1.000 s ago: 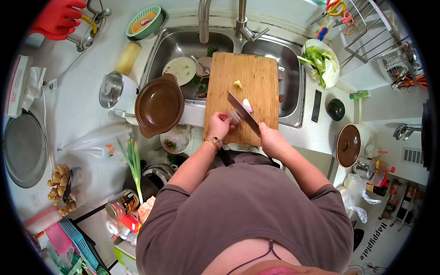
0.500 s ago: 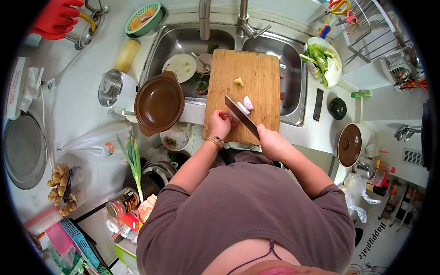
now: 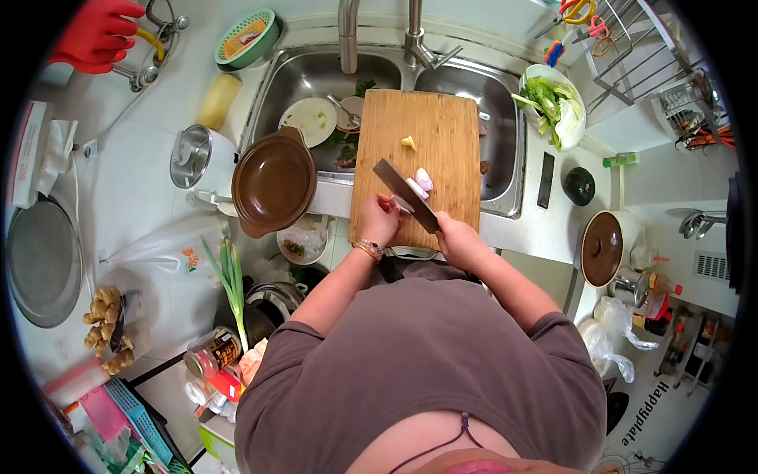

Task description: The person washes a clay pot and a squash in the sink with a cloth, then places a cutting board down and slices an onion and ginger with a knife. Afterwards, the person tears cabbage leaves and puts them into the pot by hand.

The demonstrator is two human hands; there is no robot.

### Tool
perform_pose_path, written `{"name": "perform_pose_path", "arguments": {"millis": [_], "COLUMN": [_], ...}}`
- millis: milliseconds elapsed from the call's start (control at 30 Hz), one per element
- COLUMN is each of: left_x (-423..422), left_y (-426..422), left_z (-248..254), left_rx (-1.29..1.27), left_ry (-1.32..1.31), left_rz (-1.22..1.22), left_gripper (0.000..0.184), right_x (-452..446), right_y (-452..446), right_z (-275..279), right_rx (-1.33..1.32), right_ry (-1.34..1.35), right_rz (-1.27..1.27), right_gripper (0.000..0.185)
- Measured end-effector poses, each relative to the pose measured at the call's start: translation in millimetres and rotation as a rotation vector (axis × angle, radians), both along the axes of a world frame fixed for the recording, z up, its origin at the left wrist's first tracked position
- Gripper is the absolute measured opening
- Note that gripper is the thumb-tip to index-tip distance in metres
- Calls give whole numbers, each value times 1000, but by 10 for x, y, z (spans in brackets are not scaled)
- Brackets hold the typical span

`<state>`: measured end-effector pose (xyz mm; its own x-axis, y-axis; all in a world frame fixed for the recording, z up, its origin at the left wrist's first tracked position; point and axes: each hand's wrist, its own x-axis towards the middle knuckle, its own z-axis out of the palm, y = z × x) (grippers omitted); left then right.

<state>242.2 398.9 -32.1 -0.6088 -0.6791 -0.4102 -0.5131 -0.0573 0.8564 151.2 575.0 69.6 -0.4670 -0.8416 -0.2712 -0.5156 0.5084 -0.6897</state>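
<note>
A wooden cutting board [image 3: 442, 118] lies across the sink. My right hand [image 3: 462, 241] is closed round the handle of a cleaver [image 3: 404, 193], its blade slanting up and left over the board. Close to the blade's left side, my left hand [image 3: 379, 220] has its fingers pinched together. A small pale piece shows at those fingertips, partly hidden by the blade, and I cannot make out what it is. Just right of the blade lie pinkish-white pieces that look like shallot [image 3: 423, 179]. Farther up the board sits a small yellow piece [image 3: 408, 143], perhaps ginger.
The steel sink [image 3: 517, 170] holds a plate [image 3: 308, 120] and leafy scraps. A brown clay pot [image 3: 274, 183] stands left of the board. At the right are a bowl of leafy greens [image 3: 553, 110], a dark green round vegetable [image 3: 579, 186] and a brown lid [image 3: 601, 250]. Taps [image 3: 348, 39] rise behind.
The cleaver and my right hand have shifted a little to the left, and the blade's tip sits farther from the shallot pieces. My left hand stays beside the blade, fingers still pinched.
</note>
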Motion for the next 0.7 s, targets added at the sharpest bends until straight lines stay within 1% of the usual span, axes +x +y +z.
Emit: {"name": "perform_pose_path", "arguments": {"millis": [33, 67, 100, 133, 167, 233, 267, 333, 367, 467, 567, 667, 700], "left_x": [30, 49, 27, -3, -43, -100, -121, -137, -141, -152, -106, -202, -245], "left_y": [-6, -12, -20, -22, -26, 23, 38, 51, 67, 119, 81, 130, 172], "left_z": [-24, -45, 43, 129, 222, 329, 369, 443, 474, 556, 423, 636, 620], "left_rx": [-60, -190, -322, -453, -428, -530, -580, -573, -567, -567, -609, -776, -779], "left_ry": [-65, -62, -56, -49, -50, -69, -79, -140, -171, -183, 15, 140, 187], "left_rz": [-32, -53, -75, -98, -110, -203, -249, -346, -395, -429, -367, -177, -202], "left_gripper": [23, 25, 27, 29, 37, 44, 47, 56, 60, 66, 63, 41, 36], "right_x": [13, 17, -12, -55, -109, -209, -207, -175, -137, -131, -185, -164, -146], "right_y": [42, 73, 101, 131, 162, 241, 256, 282, 293, 303, 349, 285, 255], "right_z": [44, 100, 164, 224, 278, 268, 280, 321, 267, 195, 75, 257, 236], "right_rx": [-72, -145, -191, -175, -157, -109, -96, -70, -117, -137, -214, -156, -187], "right_ry": [-13, -27, -13, 6, 27, 34, 82, 179, 279, 306, 26, -416, -512], "right_rz": [-30, -64, -105, -134, -163, -207, -177, -114, -119, -142, -195, -357, -373], "right_gripper": [15, 16, 16, 16, 16, 16, 16, 16, 17, 19, 21, 22, 22]}}
